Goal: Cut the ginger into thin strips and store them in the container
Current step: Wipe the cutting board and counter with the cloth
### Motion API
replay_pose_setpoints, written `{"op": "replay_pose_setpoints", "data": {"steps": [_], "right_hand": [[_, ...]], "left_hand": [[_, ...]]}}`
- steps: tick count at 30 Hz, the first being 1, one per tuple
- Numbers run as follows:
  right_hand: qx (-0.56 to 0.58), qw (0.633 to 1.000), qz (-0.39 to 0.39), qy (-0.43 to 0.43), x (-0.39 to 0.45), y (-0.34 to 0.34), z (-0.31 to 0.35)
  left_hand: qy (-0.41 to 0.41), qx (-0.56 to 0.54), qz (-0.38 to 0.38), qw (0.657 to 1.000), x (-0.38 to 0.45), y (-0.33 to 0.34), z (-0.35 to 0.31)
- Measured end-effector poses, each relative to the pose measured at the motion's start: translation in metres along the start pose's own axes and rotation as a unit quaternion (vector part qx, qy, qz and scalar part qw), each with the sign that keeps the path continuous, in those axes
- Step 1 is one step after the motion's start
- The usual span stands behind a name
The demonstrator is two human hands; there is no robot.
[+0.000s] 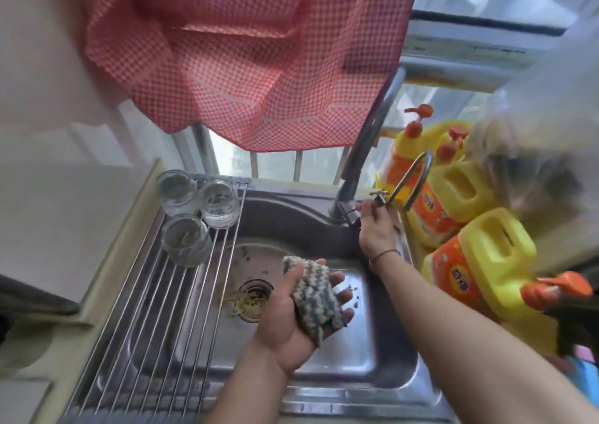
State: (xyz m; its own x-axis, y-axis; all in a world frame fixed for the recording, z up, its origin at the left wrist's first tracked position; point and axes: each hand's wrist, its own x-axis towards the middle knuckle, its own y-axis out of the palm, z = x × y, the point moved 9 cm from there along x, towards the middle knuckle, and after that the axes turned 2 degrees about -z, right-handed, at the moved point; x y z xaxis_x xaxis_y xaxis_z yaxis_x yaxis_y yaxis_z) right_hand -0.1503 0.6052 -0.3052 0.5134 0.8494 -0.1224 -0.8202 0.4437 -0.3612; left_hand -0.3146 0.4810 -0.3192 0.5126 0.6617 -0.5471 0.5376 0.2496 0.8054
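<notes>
Your left hand (291, 313) held a knitted cloth (311, 297) over the sink (382, 378); your right hand (377, 226) gripped the faucet handle (379, 200).

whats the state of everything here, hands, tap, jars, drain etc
left hand: palm up, holding the knitted dishcloth
right hand: gripping the tap handle
tap: no water visible
three glass jars: standing on the rack, lids off
sink drain: clogged with scraps
red checked cloth: hanging above the sink

Steel sink (393, 370) — roll-up rack (168, 294) across it, three glass jars (186, 240) on top
</notes>
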Motion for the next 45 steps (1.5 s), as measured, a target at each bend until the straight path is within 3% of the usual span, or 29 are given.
{"op": "replay_pose_setpoints", "data": {"steps": [11,17,19,22,25,28,31,35,39,41,43,45], "right_hand": [[0.006,0.999,0.053,0.001,-0.003,-0.005,-0.019],[0.117,0.983,-0.127,0.065,-0.058,-0.027,-0.033],[0.166,0.982,-0.050,0.070,-0.080,-0.005,-0.023],[0.186,0.959,0.190,0.094,-0.105,0.041,0.002],[0.077,0.946,0.311,0.041,-0.120,0.059,0.015],[-0.004,0.965,0.246,-0.090,-0.125,0.059,0.019],[-0.036,0.950,0.184,-0.250,-0.144,0.066,0.027],[-0.088,0.922,0.184,-0.329,-0.148,0.075,0.034],[-0.117,0.932,0.237,-0.248,-0.137,0.089,0.033],[-0.087,0.960,0.236,-0.122,-0.122,0.093,0.017],[-0.033,0.970,0.234,0.059,-0.107,0.099,-0.013],[0.003,0.953,0.240,0.187,-0.105,0.103,-0.039]], "left_hand": [[0.043,0.006,-0.038,0.998,0.016,0.013,0.003],[0.054,0.081,-0.057,0.994,0.008,0.001,0.000],[0.053,0.118,-0.065,0.990,0.005,-0.007,-0.001],[0.056,0.152,-0.073,0.984,0.002,-0.013,-0.005],[0.069,0.188,-0.101,0.974,0.000,-0.017,-0.013],[0.064,0.232,-0.145,0.960,0.001,-0.023,-0.013],[0.073,0.145,-0.167,0.973,0.004,-0.028,-0.011],[0.060,0.123,-0.197,0.971,0.006,-0.041,-0.011],[0.076,0.165,-0.253,0.950,0.005,-0.051,-0.014],[0.124,0.202,-0.280,0.930,0.005,-0.055,-0.019],[0.176,0.304,-0.313,0.882,0.004,-0.058,-0.028],[0.196,0.441,-0.322,0.814,0.003,-0.058,-0.037]]}}
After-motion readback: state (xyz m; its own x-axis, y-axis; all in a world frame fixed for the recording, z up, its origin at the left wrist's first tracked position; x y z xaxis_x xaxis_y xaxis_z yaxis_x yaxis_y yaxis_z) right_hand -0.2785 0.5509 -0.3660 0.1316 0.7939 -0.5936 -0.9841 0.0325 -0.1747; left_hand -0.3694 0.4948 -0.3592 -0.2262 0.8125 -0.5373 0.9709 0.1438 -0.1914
